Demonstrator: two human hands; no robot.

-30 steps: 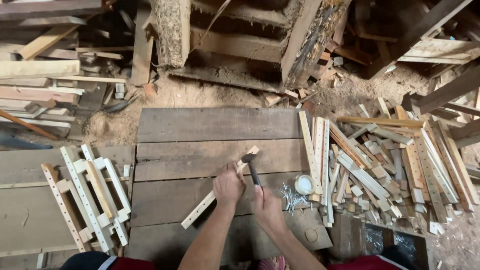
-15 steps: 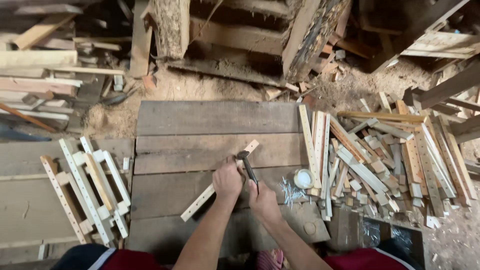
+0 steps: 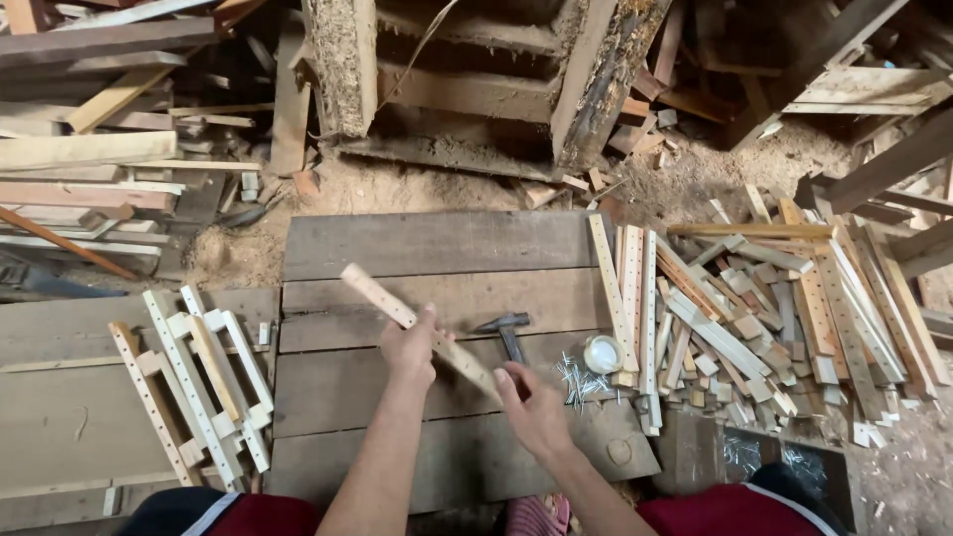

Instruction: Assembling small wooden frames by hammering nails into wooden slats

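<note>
Head view: the left hand (image 3: 409, 349) is closed around a long, pale wooden slat with a row of small holes (image 3: 397, 308), holding it tilted above the dark plank work board (image 3: 437, 243), its far end pointing up and to the left. The right hand (image 3: 534, 409) sits at the slat's near end with fingers curled loosely; whether it grips the slat cannot be told. Just beyond the right hand, a dark-headed hammer with a dark handle (image 3: 504, 330) lies on the board. To the right of the hammer lies a scatter of thin steel nails (image 3: 574, 380), beside a small round white lid (image 3: 602, 353). Further right of the board is a heap of short pale wood offcuts and perforated strips (image 3: 754, 318). Left of the board, assembled pale slat frames (image 3: 199, 387) lie flat on a grey panel (image 3: 60, 417).
</note>
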